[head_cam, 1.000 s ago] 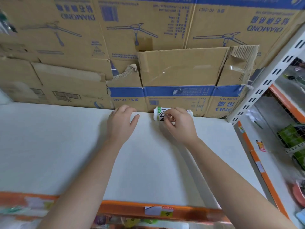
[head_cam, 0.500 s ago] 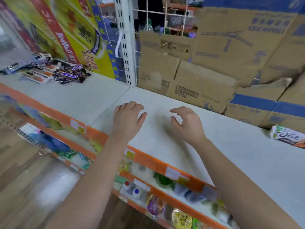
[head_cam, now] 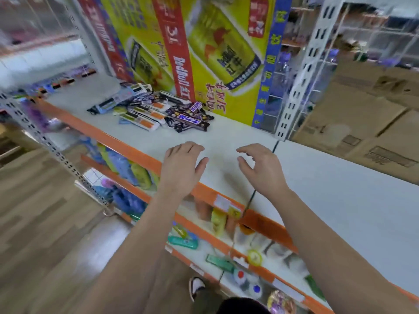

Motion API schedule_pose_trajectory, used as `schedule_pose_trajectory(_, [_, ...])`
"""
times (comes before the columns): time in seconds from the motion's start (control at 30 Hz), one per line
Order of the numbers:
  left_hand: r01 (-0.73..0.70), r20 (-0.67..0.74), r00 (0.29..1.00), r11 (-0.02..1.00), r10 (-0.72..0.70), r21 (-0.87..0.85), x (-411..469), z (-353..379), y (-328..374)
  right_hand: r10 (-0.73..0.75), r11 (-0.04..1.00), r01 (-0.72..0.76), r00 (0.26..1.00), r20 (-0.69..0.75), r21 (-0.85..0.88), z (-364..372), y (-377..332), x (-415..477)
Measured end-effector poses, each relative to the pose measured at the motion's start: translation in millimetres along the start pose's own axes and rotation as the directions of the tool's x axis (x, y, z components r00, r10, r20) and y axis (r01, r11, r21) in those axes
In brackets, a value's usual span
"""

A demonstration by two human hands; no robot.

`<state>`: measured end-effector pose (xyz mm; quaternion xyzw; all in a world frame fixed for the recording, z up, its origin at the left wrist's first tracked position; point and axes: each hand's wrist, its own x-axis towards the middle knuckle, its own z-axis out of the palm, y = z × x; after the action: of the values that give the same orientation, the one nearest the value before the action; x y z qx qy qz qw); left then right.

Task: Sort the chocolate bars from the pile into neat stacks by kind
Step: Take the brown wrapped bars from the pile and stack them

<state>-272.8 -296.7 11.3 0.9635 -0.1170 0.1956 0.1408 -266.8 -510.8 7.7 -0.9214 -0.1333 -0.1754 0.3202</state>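
Ahead, pile of chocolate bars (head_cam: 149, 114), long axes mostly along shelf edge (head_cam: 127, 150)

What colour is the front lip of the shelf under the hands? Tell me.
The lip is orange; the head view shows it best.

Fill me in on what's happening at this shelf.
A person stands at a store shelf with both hands empty. The left hand and right hand hover over bare shelf, fingers loose. The pile of chocolate bars lies farther along, in front of a yellow poster, with dark wrappers and white-and-orange ones mixed together. Neither hand touches it, and no sorted stacks are in view.
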Motion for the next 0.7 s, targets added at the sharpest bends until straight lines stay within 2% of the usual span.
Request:
schedule_pose_trajectory(0.37, [0.027, 0.092, 0.995, 0.999, -0.025, -0.028, 85, 8, -150, 0.007, 0.997, -0.005, 0.999, 0.032, -0.080, 111, -41, 131])
schedule_pose_trajectory(0.53, [0.000, 0.098, 0.995, 0.995, 0.010, -0.102, 110, 15, -183, 0.121, 0.975, -0.109, 0.991, 0.052, -0.191, 139, -40, 168])
schedule_pose_trajectory(0.7, [-0.094, 0.126, 0.985, 0.982, 0.115, -0.164, 139, 27, -211, 0.231, 0.937, -0.213, 0.973, 0.032, -0.276, 157, -43, 179])
